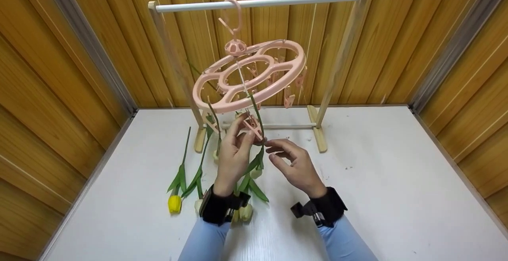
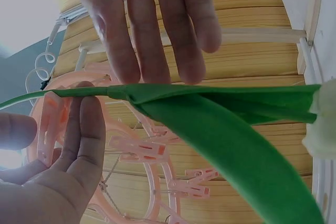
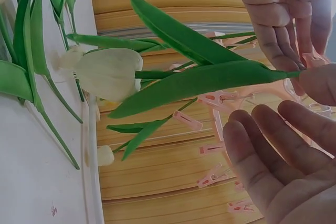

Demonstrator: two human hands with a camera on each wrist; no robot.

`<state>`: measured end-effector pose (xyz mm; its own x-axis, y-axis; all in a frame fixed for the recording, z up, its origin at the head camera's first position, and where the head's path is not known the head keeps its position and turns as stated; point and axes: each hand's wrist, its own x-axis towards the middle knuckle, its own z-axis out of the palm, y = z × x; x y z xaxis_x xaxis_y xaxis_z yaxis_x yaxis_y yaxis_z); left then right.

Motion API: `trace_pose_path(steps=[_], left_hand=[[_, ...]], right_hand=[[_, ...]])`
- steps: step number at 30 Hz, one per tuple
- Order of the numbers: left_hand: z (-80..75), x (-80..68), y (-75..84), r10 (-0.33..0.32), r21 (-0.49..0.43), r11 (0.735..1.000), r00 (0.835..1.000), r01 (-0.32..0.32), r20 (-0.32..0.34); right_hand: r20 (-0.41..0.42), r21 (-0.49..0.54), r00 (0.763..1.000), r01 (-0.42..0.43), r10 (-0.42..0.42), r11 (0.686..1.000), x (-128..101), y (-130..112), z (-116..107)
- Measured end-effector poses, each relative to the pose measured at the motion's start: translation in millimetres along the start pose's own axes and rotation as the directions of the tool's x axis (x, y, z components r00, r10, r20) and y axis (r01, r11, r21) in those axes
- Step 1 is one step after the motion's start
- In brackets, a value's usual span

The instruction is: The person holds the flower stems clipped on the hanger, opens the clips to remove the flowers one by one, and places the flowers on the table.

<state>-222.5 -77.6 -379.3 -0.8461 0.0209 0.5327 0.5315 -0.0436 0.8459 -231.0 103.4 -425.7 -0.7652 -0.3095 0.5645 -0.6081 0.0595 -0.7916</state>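
My left hand [image 1: 234, 158] grips a pink clothespin [image 1: 254, 127] that hangs from the pink round drying hanger [image 1: 254, 94]. A white artificial tulip [image 3: 108, 73] hangs flower down, its green stem [image 1: 258, 114] running alongside the clothespin; in the left wrist view the stem [image 2: 86, 92] passes right at the clothespin's [image 2: 48, 124] tips and my left fingers. My right hand [image 1: 295, 167] is beside the stem, fingers loosely bent and apart, fingertips close to it. In the right wrist view its palm [image 3: 294, 182] faces the clothespin and holds nothing.
The hanger hooks over a white rail [image 1: 293, 2] on a wooden stand [image 1: 337, 62]. More clothespins [image 1: 289, 98] dangle from its ring, and other tulips hang at its left. On the white table [image 1: 377, 197] lie a yellow tulip [image 1: 174, 204] and several white ones [image 1: 246, 212].
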Motion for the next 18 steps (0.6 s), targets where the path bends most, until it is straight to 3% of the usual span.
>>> trace_pose_path(steps=[12,18], left_hand=[[9.4,-8.4,-4.9,0.006,-0.123,0.992,1.0,-0.005,0.003],[10.1,-11.1,-6.3,0.037,-0.109,0.993,0.999,-0.037,-0.004]], right_hand=[[0.003,-0.04,1.0,0.015,-0.015,0.999,0,4,2],[0.005,-0.059,1.0,0.012,-0.012,0.998,0,5,1]])
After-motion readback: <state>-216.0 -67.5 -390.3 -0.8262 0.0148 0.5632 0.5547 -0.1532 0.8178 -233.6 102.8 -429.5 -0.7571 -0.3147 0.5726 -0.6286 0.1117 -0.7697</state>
